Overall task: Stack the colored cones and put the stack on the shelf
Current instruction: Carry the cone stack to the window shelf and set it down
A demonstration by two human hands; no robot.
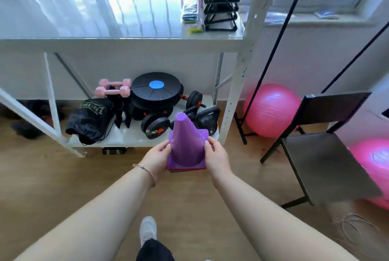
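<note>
I hold a stack of cones (186, 142) upright in front of me, above the wooden floor. A purple cone is on top; thin red, orange and blue base edges show beneath it. My left hand (156, 158) grips the stack's left base and side. My right hand (217, 156) grips its right side. Straight ahead stands the white metal shelf (126, 41), with a glossy upper board at about chest height and a low board near the floor.
The low board carries a black bag (90, 119), pink dumbbells (112, 89), a black balance disc (155, 90), weight plates and a kettlebell (207, 119). Black racks (221, 1) stand on the upper board's right end. A dark chair (324, 149) and pink balls (271, 110) are on the right.
</note>
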